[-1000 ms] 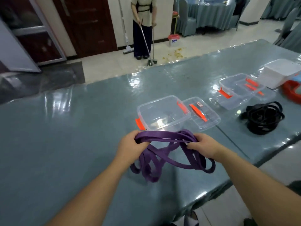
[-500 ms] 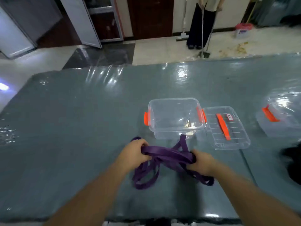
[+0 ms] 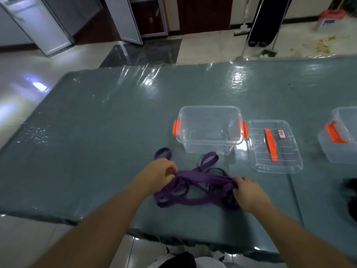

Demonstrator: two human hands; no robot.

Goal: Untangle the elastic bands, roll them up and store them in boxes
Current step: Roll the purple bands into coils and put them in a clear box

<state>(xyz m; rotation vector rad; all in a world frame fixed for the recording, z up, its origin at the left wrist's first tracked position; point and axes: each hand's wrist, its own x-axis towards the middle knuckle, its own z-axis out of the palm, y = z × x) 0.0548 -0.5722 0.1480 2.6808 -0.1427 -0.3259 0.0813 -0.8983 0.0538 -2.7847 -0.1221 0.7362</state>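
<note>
I'm gripping the purple band (image 3: 195, 182) tangle with both hands, left hand (image 3: 157, 174) and right hand (image 3: 248, 192) at opposite ends, long axis running left-right on the worktop (image 3: 96, 132) just in front of the clear box (image 3: 209, 128); loops trailing toward me

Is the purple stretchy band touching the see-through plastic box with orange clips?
Apart. The head view shows bare table between the purple elastic band's nearest loop and the clear plastic box.
</note>
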